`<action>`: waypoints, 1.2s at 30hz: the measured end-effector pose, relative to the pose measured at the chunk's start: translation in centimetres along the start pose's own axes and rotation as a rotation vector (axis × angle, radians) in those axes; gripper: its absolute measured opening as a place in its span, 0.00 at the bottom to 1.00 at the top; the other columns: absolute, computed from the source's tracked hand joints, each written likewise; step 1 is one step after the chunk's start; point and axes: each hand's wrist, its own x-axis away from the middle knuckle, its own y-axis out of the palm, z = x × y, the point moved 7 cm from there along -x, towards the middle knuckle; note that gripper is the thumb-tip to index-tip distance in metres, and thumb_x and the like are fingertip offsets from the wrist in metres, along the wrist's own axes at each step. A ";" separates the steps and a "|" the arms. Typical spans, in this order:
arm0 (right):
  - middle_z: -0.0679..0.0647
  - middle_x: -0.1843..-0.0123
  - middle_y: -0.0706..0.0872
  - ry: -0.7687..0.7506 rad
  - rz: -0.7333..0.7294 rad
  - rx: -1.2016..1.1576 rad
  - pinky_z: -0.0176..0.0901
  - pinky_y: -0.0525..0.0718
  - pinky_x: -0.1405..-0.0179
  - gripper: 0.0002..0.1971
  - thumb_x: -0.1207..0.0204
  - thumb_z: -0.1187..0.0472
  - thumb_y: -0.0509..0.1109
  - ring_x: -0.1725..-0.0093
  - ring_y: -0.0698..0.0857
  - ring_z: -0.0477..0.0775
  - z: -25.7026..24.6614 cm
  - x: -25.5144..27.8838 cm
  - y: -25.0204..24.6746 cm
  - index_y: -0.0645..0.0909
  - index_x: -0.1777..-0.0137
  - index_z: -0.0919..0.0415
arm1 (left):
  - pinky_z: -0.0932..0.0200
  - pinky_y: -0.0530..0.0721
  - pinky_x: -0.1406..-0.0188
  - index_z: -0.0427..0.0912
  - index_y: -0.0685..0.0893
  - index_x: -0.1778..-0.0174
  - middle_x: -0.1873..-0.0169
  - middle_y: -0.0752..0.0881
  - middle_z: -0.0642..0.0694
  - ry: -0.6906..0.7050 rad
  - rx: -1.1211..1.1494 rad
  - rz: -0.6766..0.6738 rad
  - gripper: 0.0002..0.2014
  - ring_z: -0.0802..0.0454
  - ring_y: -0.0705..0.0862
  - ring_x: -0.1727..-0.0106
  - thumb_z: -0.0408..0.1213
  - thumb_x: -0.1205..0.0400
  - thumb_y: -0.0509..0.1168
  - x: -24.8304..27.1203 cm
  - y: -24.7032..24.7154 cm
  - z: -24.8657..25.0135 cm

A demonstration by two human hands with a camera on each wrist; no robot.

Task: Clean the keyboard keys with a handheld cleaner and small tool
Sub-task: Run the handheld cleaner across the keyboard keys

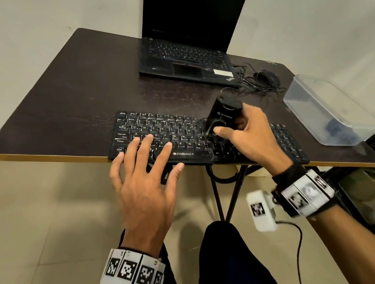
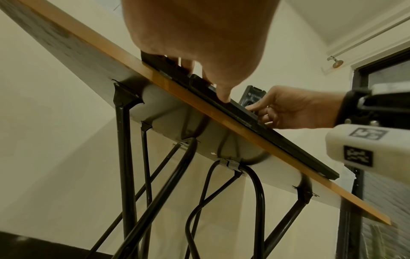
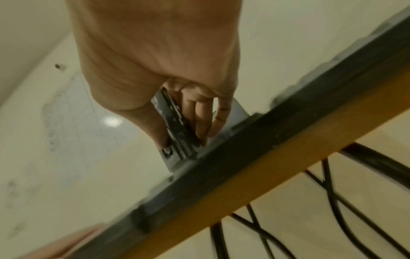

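A black keyboard (image 1: pixel 179 128) lies along the near edge of a dark table (image 1: pixel 68 95). My left hand (image 1: pixel 142 174) lies flat on the keyboard's left half, fingers straight and spread over the keys, thumb at its front edge. My right hand (image 1: pixel 248 136) grips a black handheld cleaner (image 1: pixel 222 115), its nozzle tilted down onto the keys at the keyboard's middle. In the right wrist view the cleaner (image 3: pixel 177 129) sits between thumb and fingers above the keyboard edge (image 3: pixel 266 157). From the left wrist view my thumb presses the keyboard's front edge (image 2: pixel 255 121). No small tool shows.
An open black laptop (image 1: pixel 188 41) stands at the table's back. A mouse with a tangled cable (image 1: pixel 263 78) lies right of it. A clear plastic box (image 1: pixel 331 111) sits at the table's right end. The table's black metal legs (image 2: pixel 126 157) are below. My knees are under the front edge.
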 end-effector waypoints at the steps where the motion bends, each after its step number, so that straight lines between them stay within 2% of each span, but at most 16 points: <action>1: 0.43 0.47 0.95 -0.036 -0.049 0.010 0.44 0.94 0.45 0.17 0.23 0.67 0.83 0.47 0.95 0.42 -0.5 0.4 0.5 0.88 0.39 0.51 | 0.37 0.63 0.14 0.52 0.86 0.24 0.18 0.79 0.45 -0.002 -0.004 0.001 0.21 0.44 0.72 0.14 0.55 0.11 0.66 0.0 0.0 0.0; 3: 0.41 0.47 0.94 -0.079 -0.089 0.066 0.38 0.91 0.47 0.16 0.23 0.65 0.83 0.48 0.94 0.40 -1.1 1.0 0.8 0.87 0.39 0.50 | 0.38 0.63 0.14 0.52 0.86 0.24 0.18 0.79 0.45 0.000 -0.007 0.000 0.21 0.44 0.72 0.14 0.55 0.11 0.65 0.0 0.0 0.0; 6: 0.36 0.52 0.92 -0.052 0.011 0.109 0.30 0.85 0.52 0.13 0.23 0.61 0.84 0.53 0.91 0.32 -0.5 0.0 -0.7 0.86 0.46 0.44 | 0.39 0.61 0.14 0.52 0.86 0.24 0.18 0.78 0.45 -0.002 -0.007 -0.008 0.21 0.44 0.71 0.14 0.55 0.11 0.65 0.1 0.0 -0.1; 8: 0.35 0.54 0.93 -0.063 0.011 0.088 0.31 0.85 0.52 0.15 0.24 0.62 0.84 0.53 0.92 0.34 -0.7 0.2 -1.0 0.85 0.50 0.40 | 0.39 0.60 0.14 0.53 0.86 0.24 0.18 0.78 0.45 -0.001 -0.010 -0.011 0.21 0.44 0.72 0.14 0.55 0.11 0.65 0.1 0.1 0.0; 11: 0.38 0.52 0.95 -0.156 -0.078 0.089 0.37 0.90 0.46 0.16 0.27 0.65 0.85 0.50 0.94 0.40 -1.8 1.4 -0.2 0.89 0.46 0.44 | 0.40 0.60 0.14 0.53 0.86 0.24 0.18 0.79 0.45 -0.007 -0.007 -0.008 0.21 0.44 0.72 0.14 0.55 0.11 0.65 -0.1 0.1 0.0; 13: 0.39 0.53 0.96 -0.145 -0.044 0.072 0.42 0.93 0.48 0.16 0.28 0.64 0.86 0.52 0.95 0.40 -1.8 1.3 -0.5 0.91 0.47 0.43 | 0.39 0.61 0.14 0.53 0.86 0.24 0.18 0.79 0.45 -0.004 -0.013 -0.008 0.21 0.44 0.72 0.14 0.55 0.11 0.65 -0.1 0.1 -0.1; 17: 0.36 0.63 0.94 -0.159 0.077 0.070 0.36 0.88 0.59 0.13 0.31 0.64 0.86 0.62 0.91 0.36 -1.8 1.0 -2.0 0.90 0.60 0.43 | 0.38 0.62 0.14 0.53 0.86 0.24 0.18 0.79 0.45 -0.003 -0.016 -0.007 0.21 0.44 0.72 0.14 0.55 0.11 0.65 -0.1 0.1 -0.1; 22: 0.41 0.59 0.96 -0.133 -0.001 0.019 0.42 0.92 0.56 0.13 0.32 0.65 0.87 0.58 0.95 0.42 -1.7 1.4 -0.5 0.92 0.58 0.46 | 0.38 0.62 0.14 0.52 0.86 0.24 0.19 0.79 0.45 0.004 -0.014 0.005 0.21 0.44 0.73 0.14 0.55 0.11 0.66 0.0 0.1 0.0; 25: 0.36 0.64 0.94 -0.118 0.035 0.052 0.32 0.86 0.60 0.15 0.32 0.65 0.88 0.62 0.92 0.36 -1.4 0.3 -0.7 0.89 0.62 0.43 | 0.39 0.61 0.14 0.53 0.86 0.24 0.19 0.79 0.45 -0.001 -0.015 0.000 0.21 0.44 0.73 0.14 0.55 0.11 0.66 -0.1 0.1 -0.1; 26: 0.37 0.64 0.94 -0.119 0.029 0.046 0.32 0.86 0.60 0.14 0.33 0.65 0.88 0.62 0.92 0.37 -1.6 0.3 -0.8 0.90 0.62 0.44 | 0.39 0.61 0.14 0.53 0.86 0.24 0.19 0.79 0.46 -0.002 -0.015 -0.004 0.21 0.44 0.73 0.14 0.55 0.11 0.66 -0.1 0.1 -0.1; 29: 0.45 0.57 0.97 -0.145 -0.083 0.018 0.47 0.93 0.52 0.10 0.32 0.66 0.88 0.55 0.96 0.49 -2.4 1.3 0.5 0.94 0.54 0.52 | 0.41 0.61 0.15 0.54 0.86 0.24 0.19 0.80 0.46 0.001 -0.021 -0.010 0.21 0.45 0.73 0.15 0.56 0.11 0.65 -0.1 0.1 -0.2; 33: 0.44 0.58 0.97 -0.079 0.026 0.016 0.57 0.95 0.51 0.10 0.32 0.64 0.88 0.57 0.96 0.47 -1.4 1.0 -0.1 0.93 0.56 0.49 | 0.41 0.62 0.15 0.54 0.87 0.25 0.19 0.80 0.47 -0.001 -0.008 -0.012 0.21 0.45 0.73 0.15 0.58 0.11 0.65 -0.2 0.0 -0.4; 36: 0.45 0.59 0.97 -0.109 -0.014 0.016 0.51 0.95 0.53 0.10 0.31 0.66 0.87 0.58 0.96 0.47 -2.1 2.0 0.8 0.94 0.55 0.52 | 0.41 0.63 0.16 0.54 0.88 0.26 0.20 0.81 0.47 0.003 0.002 0.002 0.21 0.45 0.75 0.16 0.58 0.12 0.66 -0.3 -0.1 -0.4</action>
